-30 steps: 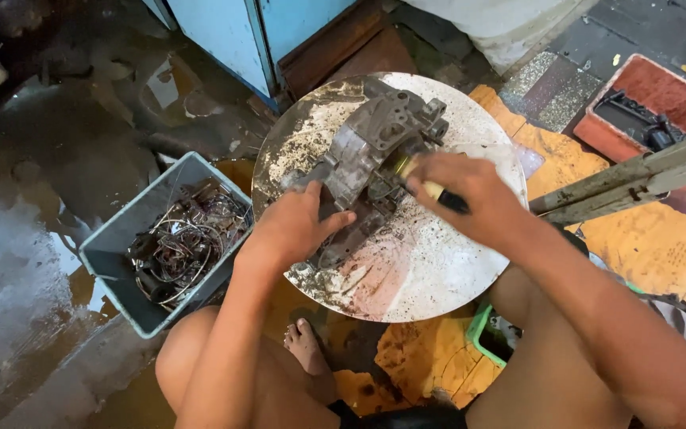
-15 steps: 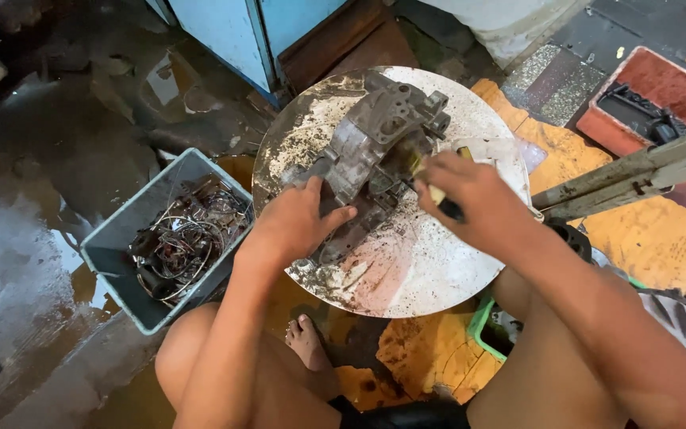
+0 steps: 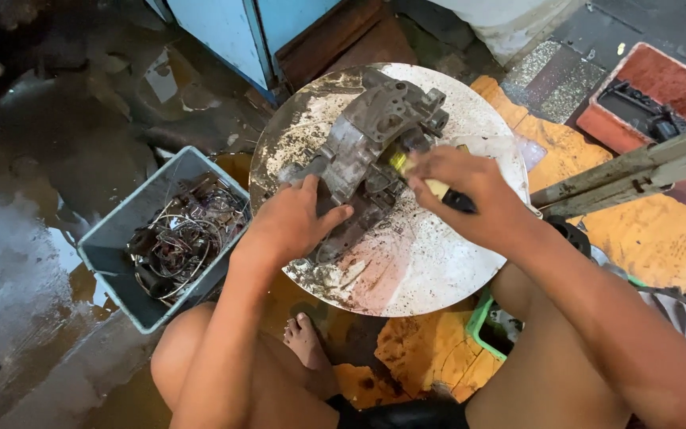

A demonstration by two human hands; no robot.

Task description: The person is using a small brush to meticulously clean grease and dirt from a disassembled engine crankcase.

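even daylight, sharp centre, glare on the wet floor (image 3: 9,238) (edges slightly bowed).

Engine casing (image 3: 375,151) on round table (image 3: 438,270) — scrap bin (image 3: 113,238) left.

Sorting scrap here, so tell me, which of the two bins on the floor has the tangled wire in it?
The grey bin, left of the round table, holds the wire. The red bin at upper right holds dark parts instead.

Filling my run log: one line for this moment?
left hand: steadies metal casting | right hand: grips yellow-handled tool | round table
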